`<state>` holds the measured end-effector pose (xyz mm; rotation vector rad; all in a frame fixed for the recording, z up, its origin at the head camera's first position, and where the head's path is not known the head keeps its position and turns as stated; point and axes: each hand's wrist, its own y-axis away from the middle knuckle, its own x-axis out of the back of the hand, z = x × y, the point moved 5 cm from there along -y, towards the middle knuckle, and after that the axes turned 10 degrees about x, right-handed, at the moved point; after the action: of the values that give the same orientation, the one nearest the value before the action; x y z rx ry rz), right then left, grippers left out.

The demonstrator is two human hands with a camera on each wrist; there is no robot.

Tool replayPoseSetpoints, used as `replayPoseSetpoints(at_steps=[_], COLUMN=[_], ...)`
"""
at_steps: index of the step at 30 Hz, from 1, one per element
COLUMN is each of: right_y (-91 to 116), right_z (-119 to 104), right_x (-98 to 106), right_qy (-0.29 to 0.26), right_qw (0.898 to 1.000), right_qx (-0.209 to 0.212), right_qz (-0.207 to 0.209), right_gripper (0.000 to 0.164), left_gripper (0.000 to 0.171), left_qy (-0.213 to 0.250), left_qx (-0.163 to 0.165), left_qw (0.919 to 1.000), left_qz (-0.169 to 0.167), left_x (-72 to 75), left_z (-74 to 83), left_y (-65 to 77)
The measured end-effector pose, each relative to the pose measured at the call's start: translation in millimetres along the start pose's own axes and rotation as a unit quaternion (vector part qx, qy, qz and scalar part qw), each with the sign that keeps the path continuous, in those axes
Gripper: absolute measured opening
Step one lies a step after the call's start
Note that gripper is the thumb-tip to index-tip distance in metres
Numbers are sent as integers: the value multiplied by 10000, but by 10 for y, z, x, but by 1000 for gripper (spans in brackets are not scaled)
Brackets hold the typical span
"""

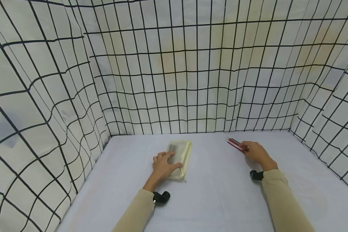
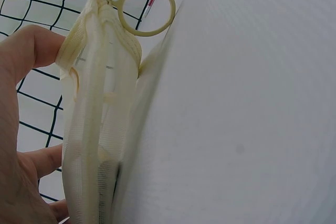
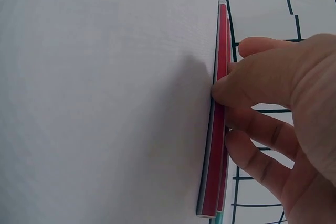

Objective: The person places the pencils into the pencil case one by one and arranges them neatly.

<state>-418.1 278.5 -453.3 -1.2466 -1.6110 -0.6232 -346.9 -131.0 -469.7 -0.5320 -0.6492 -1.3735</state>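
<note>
sleeves [image 1: 287, 199] of beige cloth run toward both hands. the left hand [image 1: 163, 166] rests on a pale mesh pouch [image 1: 178, 158] lying on the white table [image 1: 214, 196], its thumb and fingers spread apart; a ring pull [image 2: 172, 10] sits at the pouch's zipped corner. farther off, the right hand [image 1: 255, 153] pinches red and green pencils [image 1: 233, 142] between thumb and fingers. behind stands a black grid [image 1: 197, 80].
</note>
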Motion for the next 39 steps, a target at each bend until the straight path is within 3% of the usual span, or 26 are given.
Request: replayPoseSetpoints(at_steps=[17, 25, 39], right_y=[12, 9, 9], right_z=[-1, 0, -52], right_x=[-3, -10, 41], right_qy=[-54, -397, -686], right_qw=[9990, 9977, 9967], right_qx=[-240, -353, -406], right_qz=[-363, -421, -136], right_gripper=[52, 52, 49], left_gripper=[75, 76, 76], left_qy=[-3, 36, 54], left_qx=[-18, -8, 37], left_qw=[10000, 10000, 10000], left_qz=[-3, -31, -20], left_x=[0, 6, 7], left_z=[10, 10, 8], left_y=[-3, 14, 21])
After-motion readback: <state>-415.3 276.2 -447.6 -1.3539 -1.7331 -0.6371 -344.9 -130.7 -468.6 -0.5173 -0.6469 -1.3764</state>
